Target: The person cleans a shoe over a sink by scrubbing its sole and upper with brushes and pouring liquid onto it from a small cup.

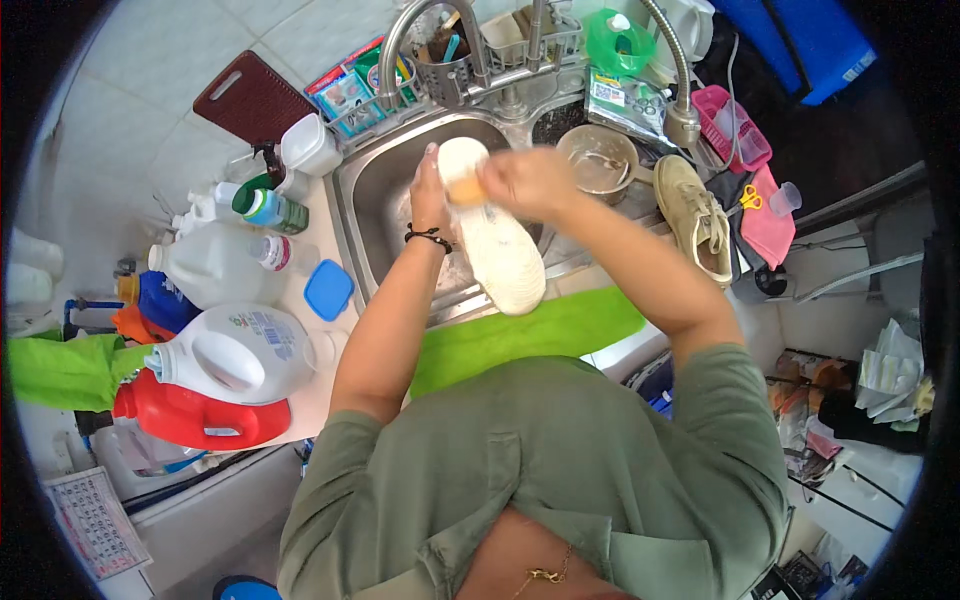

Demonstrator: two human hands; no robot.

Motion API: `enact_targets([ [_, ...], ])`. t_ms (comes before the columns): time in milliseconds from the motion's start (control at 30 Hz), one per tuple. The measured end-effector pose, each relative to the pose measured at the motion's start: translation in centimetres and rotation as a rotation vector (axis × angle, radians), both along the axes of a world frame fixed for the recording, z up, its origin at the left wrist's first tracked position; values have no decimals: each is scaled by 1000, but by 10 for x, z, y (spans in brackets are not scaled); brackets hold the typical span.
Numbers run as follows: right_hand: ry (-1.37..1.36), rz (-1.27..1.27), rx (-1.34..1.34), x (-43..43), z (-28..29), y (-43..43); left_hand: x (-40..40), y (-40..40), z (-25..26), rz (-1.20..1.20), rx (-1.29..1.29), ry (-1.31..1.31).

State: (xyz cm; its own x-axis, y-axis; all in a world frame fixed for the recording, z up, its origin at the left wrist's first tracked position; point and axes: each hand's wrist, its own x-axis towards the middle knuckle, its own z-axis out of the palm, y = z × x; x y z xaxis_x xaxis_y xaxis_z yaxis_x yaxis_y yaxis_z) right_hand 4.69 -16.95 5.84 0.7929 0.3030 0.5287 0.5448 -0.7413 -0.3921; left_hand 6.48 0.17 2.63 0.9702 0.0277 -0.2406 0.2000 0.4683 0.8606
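A pale, cream-coloured shoe (504,259) is tilted over the front rim of the steel sink (382,202), its ridged sole facing up. My left hand (430,191) grips its side near the far end. Above the sole, my right hand (529,184) is blurred by motion. Its fingers close on a small tan-orange scrubber (466,190), pressed to the sole; whether it is a brush or a sponge cannot be told. A matching beige lace-up shoe (694,214) rests on the right side of the sink.
A beige pot with a handle (598,161) holds some liquid on the right. The curved faucet (431,15) arches over the back. Detergent jugs (232,352) and bottles crowd the left counter near a blue lid (328,290). A green cloth (525,337) lies along the front edge.
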Motion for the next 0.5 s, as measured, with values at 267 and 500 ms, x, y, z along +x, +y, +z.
enact_targets([
  [267, -48, -129, 92, 29, 11, -5, 2, -12, 15, -83, 1, 26],
  [500, 16, 146, -35, 7, -4, -12, 21, 4, -10, -23, 60, -29],
])
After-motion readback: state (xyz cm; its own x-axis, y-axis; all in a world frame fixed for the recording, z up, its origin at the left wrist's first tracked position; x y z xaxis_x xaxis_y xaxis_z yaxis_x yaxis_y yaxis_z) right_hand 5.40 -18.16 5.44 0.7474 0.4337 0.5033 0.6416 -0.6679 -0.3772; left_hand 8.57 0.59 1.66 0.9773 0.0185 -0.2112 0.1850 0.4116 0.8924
